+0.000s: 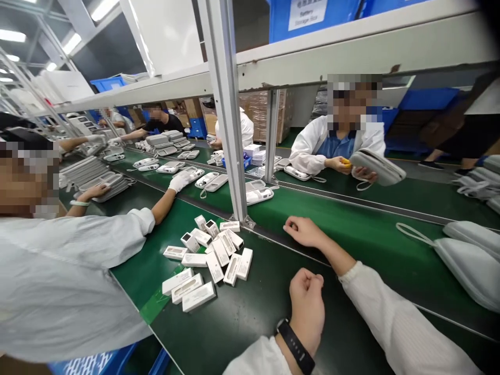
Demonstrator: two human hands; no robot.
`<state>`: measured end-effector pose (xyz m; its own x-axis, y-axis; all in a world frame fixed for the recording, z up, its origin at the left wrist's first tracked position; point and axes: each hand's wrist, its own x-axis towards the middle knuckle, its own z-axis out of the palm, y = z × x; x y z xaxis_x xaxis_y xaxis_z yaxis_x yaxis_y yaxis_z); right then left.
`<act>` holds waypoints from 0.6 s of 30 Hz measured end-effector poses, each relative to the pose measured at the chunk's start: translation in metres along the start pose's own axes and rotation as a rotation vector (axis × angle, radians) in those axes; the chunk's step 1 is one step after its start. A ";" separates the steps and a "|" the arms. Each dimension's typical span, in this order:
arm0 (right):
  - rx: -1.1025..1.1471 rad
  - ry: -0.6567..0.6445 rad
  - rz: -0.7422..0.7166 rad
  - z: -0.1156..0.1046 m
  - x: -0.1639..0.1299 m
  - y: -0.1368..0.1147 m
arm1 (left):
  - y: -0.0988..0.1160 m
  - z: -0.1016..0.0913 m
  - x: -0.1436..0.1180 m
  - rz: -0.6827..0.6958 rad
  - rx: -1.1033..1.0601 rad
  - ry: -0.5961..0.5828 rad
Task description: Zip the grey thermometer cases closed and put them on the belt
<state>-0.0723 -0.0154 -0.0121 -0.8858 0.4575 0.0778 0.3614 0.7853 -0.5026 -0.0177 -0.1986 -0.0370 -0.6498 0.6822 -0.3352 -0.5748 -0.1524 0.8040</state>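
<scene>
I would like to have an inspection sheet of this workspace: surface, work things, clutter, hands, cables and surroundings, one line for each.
Surface: dark green table, with a green belt beyond it.
Work things: small white boxes in a loose group on the table, at mixed angles.
Clutter: a brighter green strip beside the boxes.
Hands: left hand curled, to the right of the boxes, black watch on its wrist; right hand curled, near the belt's edge. No object visible in either.
Cables: nothing seen.
Surroundings: metal post; shelf with a blue bin; a co-worker across holds a grey case.
</scene>
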 end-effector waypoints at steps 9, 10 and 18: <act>-0.162 0.068 0.150 0.026 0.122 0.004 | -0.001 -0.002 0.005 0.002 0.053 -0.088; -0.176 0.064 0.171 0.029 0.128 0.007 | 0.000 -0.002 0.005 -0.010 0.040 -0.082; -0.242 0.113 0.097 0.022 0.132 0.034 | 0.002 -0.002 0.006 -0.002 0.071 -0.102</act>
<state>-0.1835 0.0620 -0.0381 -0.8105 0.5684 0.1411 0.5140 0.8059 -0.2937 -0.0236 -0.1965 -0.0387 -0.5924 0.7522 -0.2885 -0.5373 -0.1021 0.8372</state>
